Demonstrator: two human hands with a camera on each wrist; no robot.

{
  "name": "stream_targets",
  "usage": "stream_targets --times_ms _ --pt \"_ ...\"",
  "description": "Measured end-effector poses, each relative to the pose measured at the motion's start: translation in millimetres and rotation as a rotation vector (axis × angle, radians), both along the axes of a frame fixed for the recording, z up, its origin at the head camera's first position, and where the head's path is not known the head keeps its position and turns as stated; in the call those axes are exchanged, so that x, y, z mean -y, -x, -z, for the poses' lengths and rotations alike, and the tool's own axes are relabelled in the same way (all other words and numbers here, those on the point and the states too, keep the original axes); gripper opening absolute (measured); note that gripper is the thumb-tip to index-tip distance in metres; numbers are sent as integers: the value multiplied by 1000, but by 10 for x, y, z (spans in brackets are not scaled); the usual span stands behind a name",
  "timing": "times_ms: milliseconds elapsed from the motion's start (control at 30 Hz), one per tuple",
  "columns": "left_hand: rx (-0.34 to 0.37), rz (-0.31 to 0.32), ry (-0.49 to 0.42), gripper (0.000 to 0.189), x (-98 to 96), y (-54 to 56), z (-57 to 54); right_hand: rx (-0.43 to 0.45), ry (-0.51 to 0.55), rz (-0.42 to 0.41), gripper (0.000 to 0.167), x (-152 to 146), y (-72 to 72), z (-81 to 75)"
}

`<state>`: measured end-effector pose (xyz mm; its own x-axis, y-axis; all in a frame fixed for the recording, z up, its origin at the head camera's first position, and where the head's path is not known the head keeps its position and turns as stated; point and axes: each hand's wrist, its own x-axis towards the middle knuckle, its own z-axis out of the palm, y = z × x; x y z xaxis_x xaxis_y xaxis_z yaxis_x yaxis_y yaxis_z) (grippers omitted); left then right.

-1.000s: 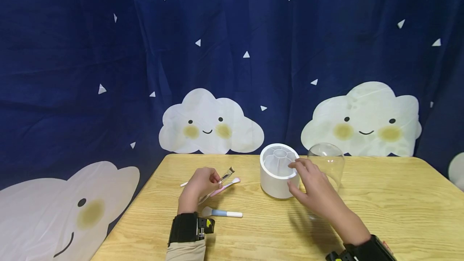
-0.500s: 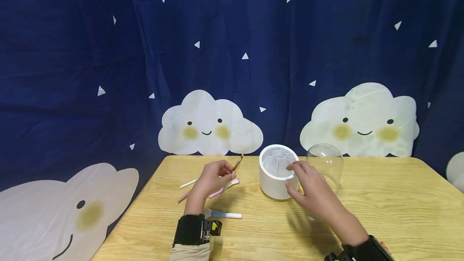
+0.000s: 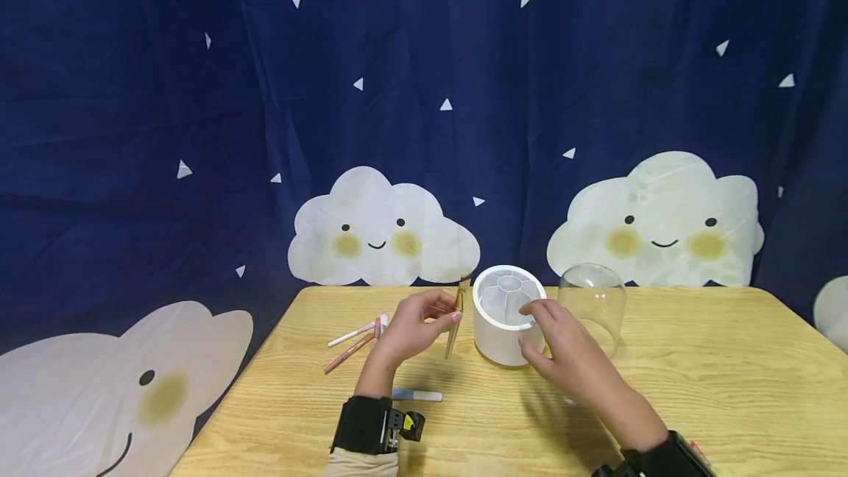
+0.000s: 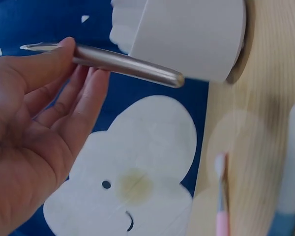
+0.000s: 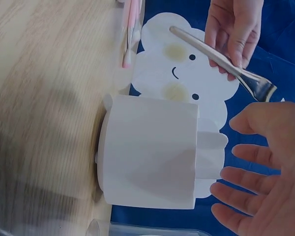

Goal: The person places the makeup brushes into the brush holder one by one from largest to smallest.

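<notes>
My left hand (image 3: 412,330) pinches a makeup brush (image 4: 130,66) with a metallic champagne handle, between thumb and fingers. In the head view the brush stands nearly upright, just left of a white round brush holder (image 3: 500,343). Its flat, flared bristle end (image 5: 261,89) points up, and the handle end hangs down. Clear dividers split the holder's top into several compartments around a central ring. On the holder's right side, my right hand (image 3: 575,348) has loosely bent fingers near the rim and grips nothing; whether a fingertip touches the holder I cannot tell.
A clear domed cover (image 3: 612,308) stands behind the right hand. Left of the holder lie a white-handled stick (image 3: 350,334), a brown-handled one (image 3: 347,355) and a pink brush (image 4: 222,216). A blue and white brush (image 3: 424,395) lies nearer, partly behind the left wrist.
My left hand has lifted the champagne brush off the group on the table and carried it right to the holder, turning it upright. The right hand has hardly moved.
</notes>
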<state>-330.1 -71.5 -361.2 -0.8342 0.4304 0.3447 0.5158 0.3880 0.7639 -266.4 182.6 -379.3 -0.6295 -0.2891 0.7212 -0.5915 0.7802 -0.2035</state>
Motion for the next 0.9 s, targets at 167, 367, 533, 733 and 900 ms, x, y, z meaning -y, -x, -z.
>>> stream_targets --times_ms 167,367,533,733,900 --pt "-20 23 -115 17 -218 -39 58 124 190 -58 29 70 -19 5" --pt "-38 20 -262 17 -585 -149 145 283 521 -52 27 193 -66 -38" --pt "-35 37 -262 16 -746 -220 189 276 586 -23 23 226 -81 -64" --pt "-34 50 -251 15 -789 -260 200 264 580 10 16 231 -90 -75" --pt "-37 47 -243 15 -785 -260 190 223 572 11 15 218 -81 -74"
